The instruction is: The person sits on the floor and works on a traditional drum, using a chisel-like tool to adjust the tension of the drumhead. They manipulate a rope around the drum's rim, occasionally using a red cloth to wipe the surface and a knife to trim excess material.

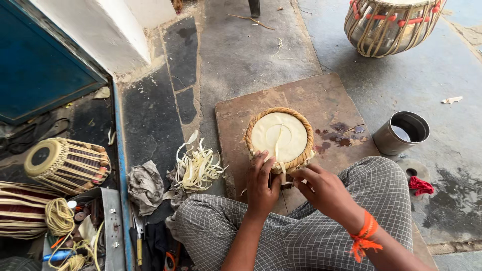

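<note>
Two hands lacing a drum head on a brown stone slab

Left hand (262, 181) and right hand (321, 188) pinch pale strips at the drum head's (279, 136) near rim, mid-slab (301, 95); tightening likely needs steady, even pull.

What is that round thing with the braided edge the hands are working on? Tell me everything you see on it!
The drum head is a round, pale cream skin, probably hide, ringed by a tan braided rim. It lies flat, face up, on a brown stone slab. A loose pale strip curls across its middle, and more strips hang at its near edge. The left hand and the right hand press against that near edge, fingers among the strips.
</note>
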